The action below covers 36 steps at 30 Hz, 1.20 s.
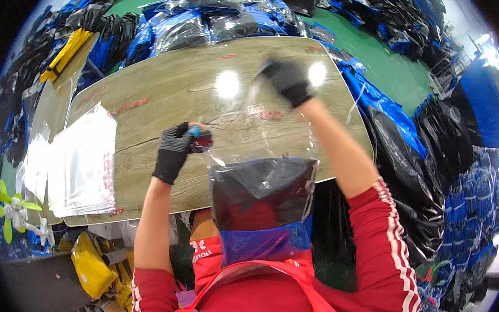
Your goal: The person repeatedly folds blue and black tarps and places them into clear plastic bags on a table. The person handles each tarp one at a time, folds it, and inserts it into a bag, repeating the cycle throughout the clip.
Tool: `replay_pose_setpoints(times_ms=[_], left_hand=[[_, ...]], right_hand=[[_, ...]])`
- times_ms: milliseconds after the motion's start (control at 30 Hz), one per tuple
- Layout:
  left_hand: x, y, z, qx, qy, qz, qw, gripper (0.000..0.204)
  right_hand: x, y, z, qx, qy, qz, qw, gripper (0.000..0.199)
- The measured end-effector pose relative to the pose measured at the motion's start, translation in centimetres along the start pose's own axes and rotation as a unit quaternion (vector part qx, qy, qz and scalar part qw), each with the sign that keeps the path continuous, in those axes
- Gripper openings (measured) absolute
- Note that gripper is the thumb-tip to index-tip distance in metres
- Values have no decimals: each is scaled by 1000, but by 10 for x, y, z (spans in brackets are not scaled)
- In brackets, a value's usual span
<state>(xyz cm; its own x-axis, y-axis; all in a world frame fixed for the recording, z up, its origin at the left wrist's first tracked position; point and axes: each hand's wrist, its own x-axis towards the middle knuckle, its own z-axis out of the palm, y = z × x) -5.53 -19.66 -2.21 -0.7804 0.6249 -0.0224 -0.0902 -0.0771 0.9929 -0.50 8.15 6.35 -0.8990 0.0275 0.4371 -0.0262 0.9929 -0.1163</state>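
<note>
My left hand [171,154], in a dark glove with grey dots, is closed around a small dark red thing [202,143] with a bright blue part; its kind is not clear. My right hand [287,81], also gloved, is over the far right of the table, smeared by motion, so its fingers cannot be read. Between my arms, at the near table edge, a clear plastic bag [261,195] holds a folded black and blue item. Clear film [256,106] shows faintly below my right hand; whether the hand holds it cannot be told.
The wood-grain table [164,117] bears a stack of shiny clear bags [87,167] at left. Bagged black and blue goods [213,18] crowd its far edge, and black and blue bundles [403,144] hang at right. A small green-bladed fan [16,205] stands near left, above yellow packages [93,264].
</note>
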Motion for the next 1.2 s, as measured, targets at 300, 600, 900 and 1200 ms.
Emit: replay_pose_setpoints(times_ms=[300, 600, 900, 1200], left_hand=[[-1, 12, -40, 48, 2, -102, 994, 36], [-68, 3, -31, -124, -116, 1, 985, 38], [-90, 61, 8, 599, -74, -45, 796, 40], [-86, -85, 59, 305, 110, 88, 942, 82]], right_hand=[[-87, 104, -20, 388, -117, 389, 827, 37], [-179, 57, -10, 675, -190, 138, 699, 25], [-188, 19, -107, 90, -288, 149, 942, 26], [-219, 56, -2, 184, 4, 68, 981, 40]])
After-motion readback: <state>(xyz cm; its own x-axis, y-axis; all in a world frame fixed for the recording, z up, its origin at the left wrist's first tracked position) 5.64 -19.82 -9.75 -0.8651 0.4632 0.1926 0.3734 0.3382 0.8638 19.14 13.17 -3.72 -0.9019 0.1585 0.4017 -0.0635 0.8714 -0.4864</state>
